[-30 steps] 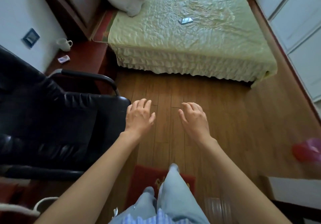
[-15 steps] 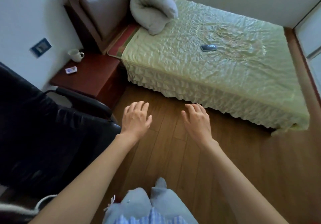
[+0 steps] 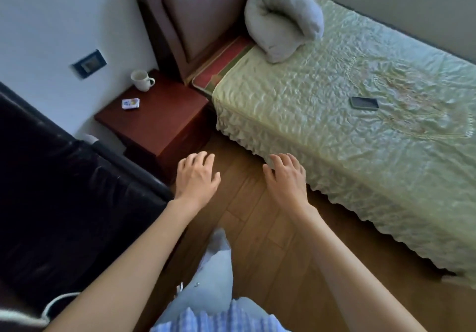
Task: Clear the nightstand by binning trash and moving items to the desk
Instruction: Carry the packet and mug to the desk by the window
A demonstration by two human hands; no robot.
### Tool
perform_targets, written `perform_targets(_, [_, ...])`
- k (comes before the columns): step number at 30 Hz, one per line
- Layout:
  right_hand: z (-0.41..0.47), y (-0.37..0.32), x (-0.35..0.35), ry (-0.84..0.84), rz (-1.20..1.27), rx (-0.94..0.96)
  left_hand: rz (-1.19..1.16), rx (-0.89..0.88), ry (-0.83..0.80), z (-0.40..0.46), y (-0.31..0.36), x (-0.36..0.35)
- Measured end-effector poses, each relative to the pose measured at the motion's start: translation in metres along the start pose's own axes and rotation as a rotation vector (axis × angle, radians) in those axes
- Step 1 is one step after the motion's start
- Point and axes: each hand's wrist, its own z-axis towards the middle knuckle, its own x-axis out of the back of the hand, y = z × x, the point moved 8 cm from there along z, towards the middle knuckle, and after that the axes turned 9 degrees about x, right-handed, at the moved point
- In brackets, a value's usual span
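The dark red wooden nightstand (image 3: 164, 122) stands against the wall between a black chair and the bed. On its back corner sits a white mug (image 3: 141, 80), upright, handle to the right. A small white and blue packet (image 3: 130, 104) lies flat on its top near the left edge. My left hand (image 3: 197, 177) hovers open over the floor just in front of the nightstand's near corner. My right hand (image 3: 286, 179) is open too, palm down, next to the bed's frilled edge. Both hands hold nothing.
A black leather chair (image 3: 64, 190) fills the left side, its armrest close to the nightstand. The bed (image 3: 360, 135) with a green cover takes the right; a phone (image 3: 364, 103) and a rolled grey blanket (image 3: 282, 19) lie on it. Wooden floor runs between them.
The view has moved forward and tilted up toward the nightstand, which is now nearer. Both hands stay open and held out in front.
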Motion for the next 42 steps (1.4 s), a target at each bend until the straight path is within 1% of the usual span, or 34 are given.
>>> perform_targets(5, [0.11,-0.021,0.001,0.004,0.01,0.09,0.014,0.06,0.028,0.088,-0.02,0.018])
perform_targets(10, [0.187,-0.04,-0.013,-0.076,0.012,0.169,0.013,0.158,0.042,0.145,-0.045,0.028])
perform_targets(16, [0.295,-0.073,-0.034,-0.147,0.002,0.373,-0.008,0.335,0.067,0.213,-0.078,0.026])
perform_targets(24, [0.429,-0.091,-0.059,-0.224,-0.022,0.605,-0.056,0.563,0.114,0.3,-0.096,0.024])
perform_targets(29, [0.48,-0.122,-0.081,-0.314,-0.053,0.725,-0.088,0.724,0.09,0.324,-0.118,0.01])
perform_targets(34, [0.511,-0.167,-0.121,-0.349,-0.022,0.858,-0.138,0.866,0.099,0.338,-0.157,0.0])
perform_targets(42, [0.556,-0.24,-0.186,-0.387,0.004,0.902,-0.155,0.999,0.053,0.373,-0.247,-0.022])
